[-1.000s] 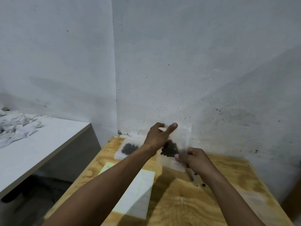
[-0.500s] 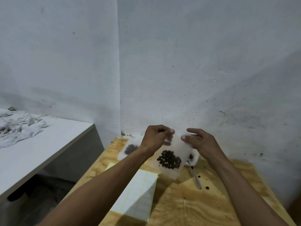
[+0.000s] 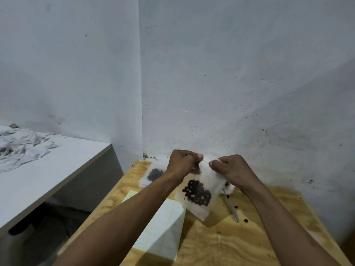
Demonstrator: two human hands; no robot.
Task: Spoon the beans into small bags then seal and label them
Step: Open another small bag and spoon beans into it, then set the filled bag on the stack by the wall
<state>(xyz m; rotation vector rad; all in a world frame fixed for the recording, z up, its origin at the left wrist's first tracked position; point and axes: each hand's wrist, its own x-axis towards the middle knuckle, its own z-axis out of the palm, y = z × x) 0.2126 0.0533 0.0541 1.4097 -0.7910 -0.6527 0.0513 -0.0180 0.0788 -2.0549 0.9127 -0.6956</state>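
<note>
Clear frosted bag, dark brown-black beans inside. Second bag same, dark cluster. Label sheet white with pale yellow grid lines. Table light plywood, amber grain swirls. Side counter white. Walls pale grey-blue, dark specks.

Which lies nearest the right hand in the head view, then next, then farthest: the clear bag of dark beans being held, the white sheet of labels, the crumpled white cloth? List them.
1. Clear bag of dark beans: pinched at its top edge by the right hand.
2. White sheet of labels: flat on the wooden table, lower left of the hand.
3. Crumpled white cloth: far left, on the white table.
</note>
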